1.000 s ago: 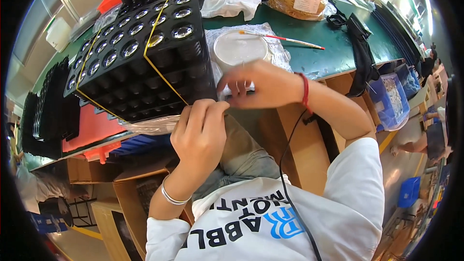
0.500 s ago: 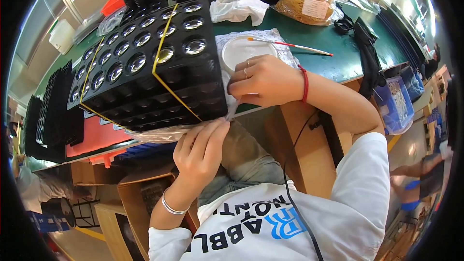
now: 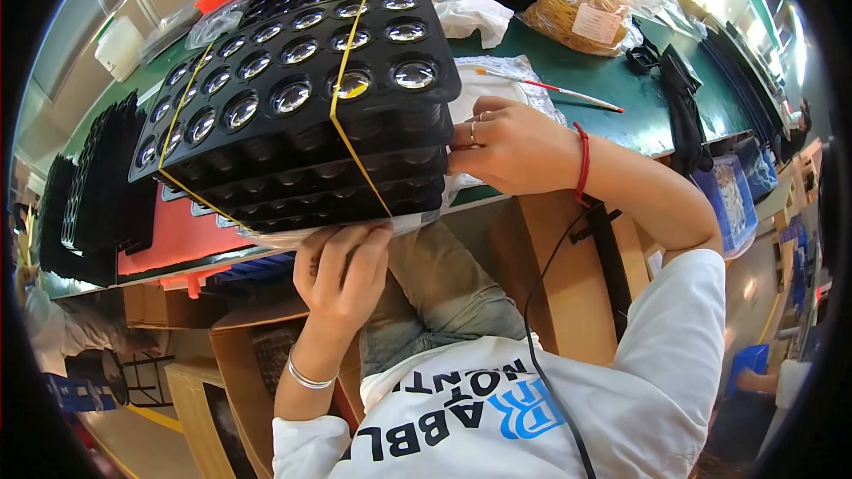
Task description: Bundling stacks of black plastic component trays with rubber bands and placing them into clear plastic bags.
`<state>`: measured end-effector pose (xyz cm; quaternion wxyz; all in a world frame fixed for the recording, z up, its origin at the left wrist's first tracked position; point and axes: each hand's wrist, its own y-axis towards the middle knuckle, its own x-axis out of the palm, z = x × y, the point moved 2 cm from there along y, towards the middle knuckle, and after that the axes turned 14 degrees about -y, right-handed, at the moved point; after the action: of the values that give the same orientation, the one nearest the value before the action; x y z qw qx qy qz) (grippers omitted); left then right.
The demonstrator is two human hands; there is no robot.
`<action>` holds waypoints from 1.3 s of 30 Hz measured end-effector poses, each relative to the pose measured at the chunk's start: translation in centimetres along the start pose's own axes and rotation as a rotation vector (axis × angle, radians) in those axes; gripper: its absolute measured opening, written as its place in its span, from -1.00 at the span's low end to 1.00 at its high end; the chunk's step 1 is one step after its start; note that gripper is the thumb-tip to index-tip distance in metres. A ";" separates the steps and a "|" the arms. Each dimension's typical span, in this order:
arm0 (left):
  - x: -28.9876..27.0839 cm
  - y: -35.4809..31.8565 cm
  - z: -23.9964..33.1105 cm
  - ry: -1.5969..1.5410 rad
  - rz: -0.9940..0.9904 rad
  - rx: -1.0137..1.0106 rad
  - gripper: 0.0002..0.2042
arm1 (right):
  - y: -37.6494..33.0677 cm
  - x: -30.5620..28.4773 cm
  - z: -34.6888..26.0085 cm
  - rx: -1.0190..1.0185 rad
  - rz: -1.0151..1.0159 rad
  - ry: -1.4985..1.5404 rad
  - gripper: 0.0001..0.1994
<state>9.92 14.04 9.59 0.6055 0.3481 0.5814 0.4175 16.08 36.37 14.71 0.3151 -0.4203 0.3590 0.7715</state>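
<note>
A stack of black plastic trays (image 3: 293,137) with shiny round domes in rows stands tilted on the table's near edge. Two yellow rubber bands (image 3: 347,71) run round it. Clear plastic film (image 3: 413,220), perhaps a bag, shows under its near lower edge. My left hand (image 3: 342,270) is closed on this film, fingers curled up beneath the stack's front. At the stack's right end is my right hand (image 3: 510,146), its fingers bent together against the side. The fingertips are hidden there, so what they grip does not show.
A red-handled brush (image 3: 568,91) rests over a white round dish (image 3: 470,93). Behind lie a crumpled white cloth (image 3: 475,16) and a bag of yellow rubber bands (image 3: 577,13). More black trays (image 3: 106,186) stand at left. Cardboard boxes (image 3: 564,284) and a blue bin (image 3: 723,200) sit below.
The tray stack has shifted right and its top has tipped more into view. My right hand has moved from pinching film at the near corner to the stack's right side. My left hand slid slightly left.
</note>
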 end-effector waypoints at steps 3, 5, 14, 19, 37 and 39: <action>-0.2 -0.4 -0.6 -0.010 0.004 -0.005 -0.76 | -0.2 -0.1 -0.2 -0.007 -0.022 -0.115 -0.92; -0.2 -0.7 -1.0 -0.019 0.017 0.004 -0.76 | -0.1 -0.3 -0.1 -0.024 0.020 -0.193 -0.92; 0.7 -3.2 -2.3 -0.080 0.068 0.039 -0.79 | 1.2 -2.2 0.2 -0.083 0.199 -0.266 -0.99; 1.9 -5.2 -2.9 -0.077 0.063 0.101 -0.70 | 0.9 -0.9 -0.5 -0.004 0.252 -0.235 -0.96; 3.2 -7.6 -3.1 0.082 0.134 0.049 -0.73 | 1.1 -0.4 -0.2 0.001 0.153 -0.049 -0.93; 3.3 -7.8 -3.1 0.094 0.123 0.052 -0.72 | 0.8 -0.4 -0.2 0.007 0.143 -0.074 -0.94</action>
<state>7.56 13.61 0.92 0.5414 0.3787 0.5972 0.4548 15.71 35.66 15.18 0.2736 -0.3637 0.3788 0.8058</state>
